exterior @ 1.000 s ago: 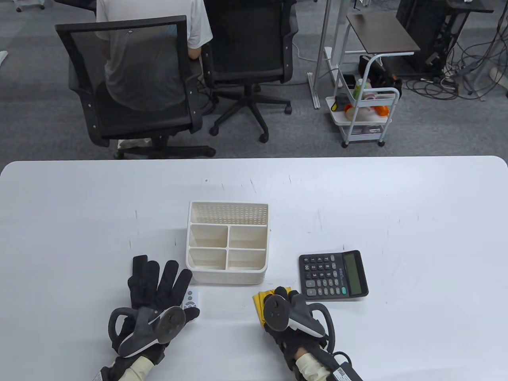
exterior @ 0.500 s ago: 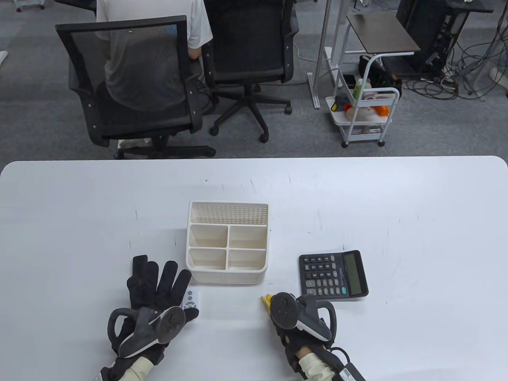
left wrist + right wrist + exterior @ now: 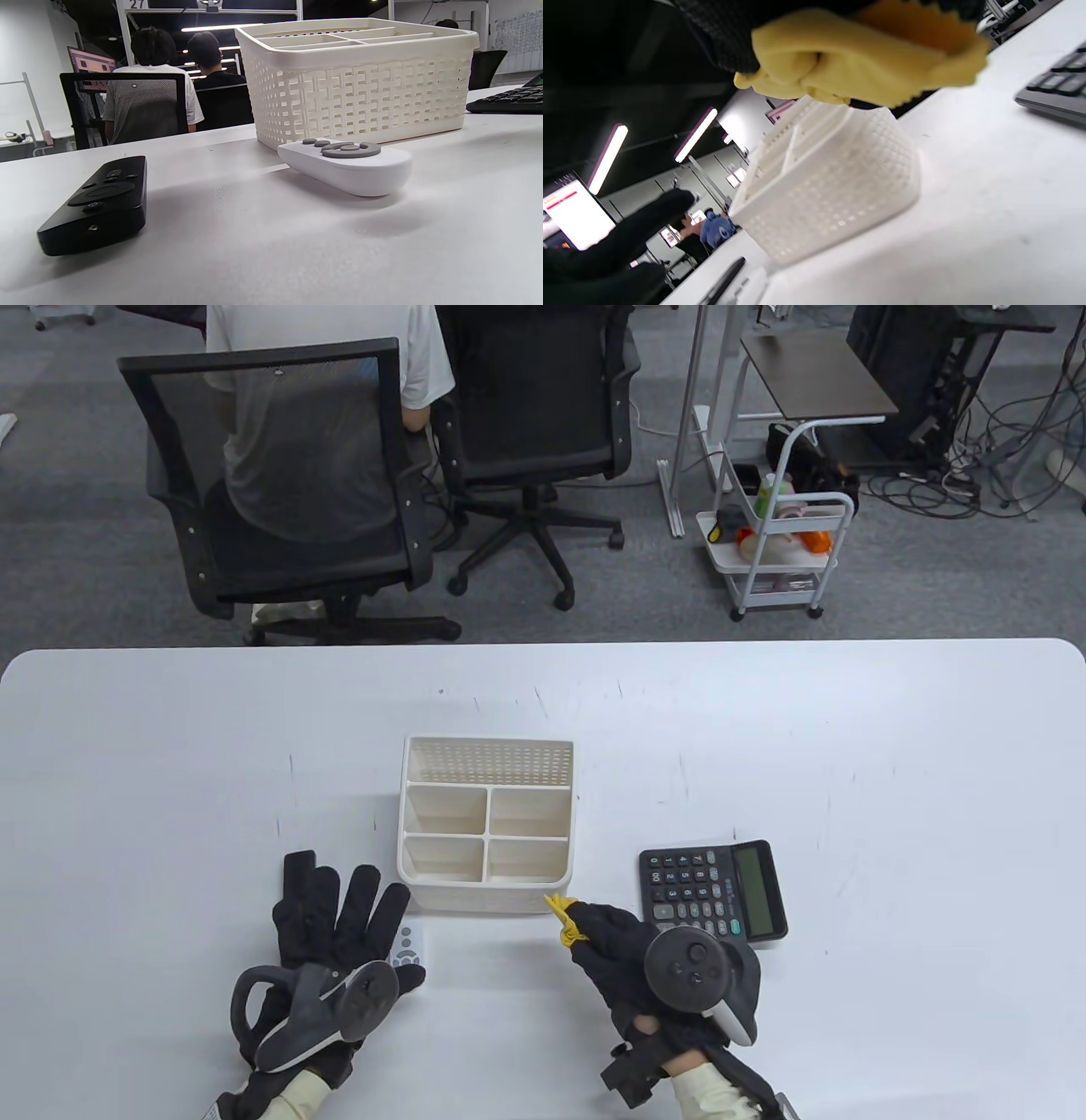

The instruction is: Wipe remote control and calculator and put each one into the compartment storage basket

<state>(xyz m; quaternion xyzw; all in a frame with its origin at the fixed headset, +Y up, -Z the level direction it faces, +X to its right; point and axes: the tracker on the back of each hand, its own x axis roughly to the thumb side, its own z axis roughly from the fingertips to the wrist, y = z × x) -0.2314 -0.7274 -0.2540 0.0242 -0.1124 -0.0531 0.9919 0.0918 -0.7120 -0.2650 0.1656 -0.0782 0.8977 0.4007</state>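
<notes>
My right hand [image 3: 604,940] grips a bunched yellow cloth [image 3: 563,920], which sticks out of the fingers just off the basket's near right corner; the cloth [image 3: 861,59] fills the top of the right wrist view. The black calculator [image 3: 713,891] lies face up right of that hand, untouched. My left hand [image 3: 339,903] is spread flat with straight fingers left of the basket. A white remote [image 3: 410,946] peeks out beside its thumb. In the left wrist view the white remote [image 3: 345,165] and a black remote [image 3: 99,203] lie free on the table. The white compartment basket [image 3: 486,891] holds nothing.
The white table [image 3: 848,772] carries only these things. Behind it, a person sits in a black mesh chair [image 3: 280,475], with a second chair [image 3: 534,415] and a white trolley [image 3: 780,551] on the floor.
My right hand gathered the yellow cloth off the table, lifted it and turned, shifting right and toward the gap between basket and calculator. The left hand stayed still.
</notes>
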